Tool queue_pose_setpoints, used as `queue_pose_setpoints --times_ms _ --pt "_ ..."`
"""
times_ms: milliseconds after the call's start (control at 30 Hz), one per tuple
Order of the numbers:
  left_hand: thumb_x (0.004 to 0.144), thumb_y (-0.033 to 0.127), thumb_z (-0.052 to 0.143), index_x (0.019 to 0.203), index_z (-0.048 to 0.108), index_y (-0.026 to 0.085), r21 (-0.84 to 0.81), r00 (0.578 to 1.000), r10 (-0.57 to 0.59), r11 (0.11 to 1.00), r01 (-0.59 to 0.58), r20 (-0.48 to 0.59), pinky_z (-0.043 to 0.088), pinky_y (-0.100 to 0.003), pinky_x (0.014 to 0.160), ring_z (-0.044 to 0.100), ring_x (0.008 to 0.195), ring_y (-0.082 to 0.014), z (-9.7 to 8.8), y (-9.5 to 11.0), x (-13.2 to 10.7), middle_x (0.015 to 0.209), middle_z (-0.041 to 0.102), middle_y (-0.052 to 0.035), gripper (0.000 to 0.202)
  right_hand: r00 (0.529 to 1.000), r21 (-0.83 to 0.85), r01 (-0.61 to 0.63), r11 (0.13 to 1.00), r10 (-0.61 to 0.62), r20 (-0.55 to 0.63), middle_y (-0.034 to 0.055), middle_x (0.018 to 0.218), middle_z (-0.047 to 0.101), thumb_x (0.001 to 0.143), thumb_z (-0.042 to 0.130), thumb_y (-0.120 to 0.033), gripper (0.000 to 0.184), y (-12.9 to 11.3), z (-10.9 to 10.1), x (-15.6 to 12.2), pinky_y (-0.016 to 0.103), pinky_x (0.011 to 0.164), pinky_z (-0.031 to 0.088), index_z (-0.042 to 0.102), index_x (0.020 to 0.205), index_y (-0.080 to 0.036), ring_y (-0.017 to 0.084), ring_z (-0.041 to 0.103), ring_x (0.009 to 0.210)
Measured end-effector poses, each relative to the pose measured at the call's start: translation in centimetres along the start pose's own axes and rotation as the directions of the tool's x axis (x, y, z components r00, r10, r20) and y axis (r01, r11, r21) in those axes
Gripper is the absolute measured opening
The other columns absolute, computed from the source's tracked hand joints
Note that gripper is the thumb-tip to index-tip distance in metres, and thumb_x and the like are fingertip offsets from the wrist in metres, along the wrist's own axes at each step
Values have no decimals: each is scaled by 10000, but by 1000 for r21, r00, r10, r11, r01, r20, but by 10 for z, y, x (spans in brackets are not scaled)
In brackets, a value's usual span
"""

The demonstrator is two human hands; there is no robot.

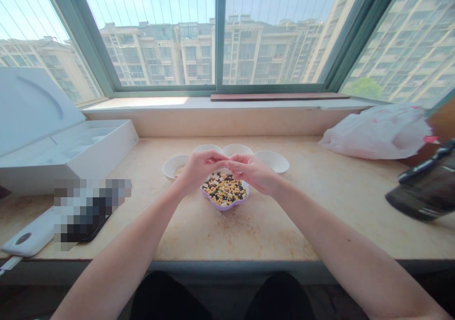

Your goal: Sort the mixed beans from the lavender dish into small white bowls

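A lilac flower-shaped bowl (227, 205) of mixed beans, black, yellow and pale, sits in the middle of the beige stone counter. Behind it stand several small white bowls (273, 160); the leftmost one (173, 166) holds a few bits. My left hand (197, 169) and my right hand (253, 171) hover just over the bean bowl, fingertips meeting above its far rim. Both hands have their fingers pinched together; what they pinch is too small to make out.
An open white box (67, 156) with its lid raised stands at the left. A white power bank (26, 237) and a phone lie near the front-left edge. A white plastic bag (377, 132) and a dark bottle (423, 189) are at the right. Windows rise behind the sill.
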State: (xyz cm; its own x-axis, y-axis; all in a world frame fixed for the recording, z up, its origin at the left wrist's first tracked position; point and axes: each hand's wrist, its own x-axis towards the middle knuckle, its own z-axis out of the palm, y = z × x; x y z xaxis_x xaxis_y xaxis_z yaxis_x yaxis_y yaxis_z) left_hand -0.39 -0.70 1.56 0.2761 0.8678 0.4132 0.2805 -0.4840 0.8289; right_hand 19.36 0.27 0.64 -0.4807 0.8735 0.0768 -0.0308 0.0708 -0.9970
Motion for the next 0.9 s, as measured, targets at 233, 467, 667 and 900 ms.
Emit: queue_pose_setpoints --times_ms 233,467,667,900 --pt "868 346 729 896 769 171 236 979 -5 970 54 -204 548 -303 796 689 807 -172 -22 -2 9 885 786 -58 182 992 -822 112 558 -104 65 54 849 726 898 683 -347 162 -1 -11 -4 310 713 399 763 893 -206 188 616 776" --pt "923 354 651 921 764 209 633 942 -92 719 287 -323 522 -337 818 704 866 -220 -44 -6 12 956 787 -69 184 976 -893 181 411 33 213 70 919 757 820 731 -358 163 -13 -17 -14 322 707 424 812 880 -229 233 646 839" --pt "922 331 560 963 782 226 796 903 -283 435 421 -323 535 -368 830 708 1005 -296 -48 -14 11 1050 784 -112 250 960 -911 206 356 104 258 40 702 686 766 750 -338 111 -14 -15 -15 318 612 351 799 741 -241 189 573 682" --pt "850 245 528 988 788 186 857 861 -405 277 435 -306 531 -352 780 717 956 -301 -51 -25 12 1024 779 -158 300 948 -927 226 298 153 280 35 678 707 801 627 -190 202 -7 -14 -10 331 581 298 802 711 -235 158 535 590"
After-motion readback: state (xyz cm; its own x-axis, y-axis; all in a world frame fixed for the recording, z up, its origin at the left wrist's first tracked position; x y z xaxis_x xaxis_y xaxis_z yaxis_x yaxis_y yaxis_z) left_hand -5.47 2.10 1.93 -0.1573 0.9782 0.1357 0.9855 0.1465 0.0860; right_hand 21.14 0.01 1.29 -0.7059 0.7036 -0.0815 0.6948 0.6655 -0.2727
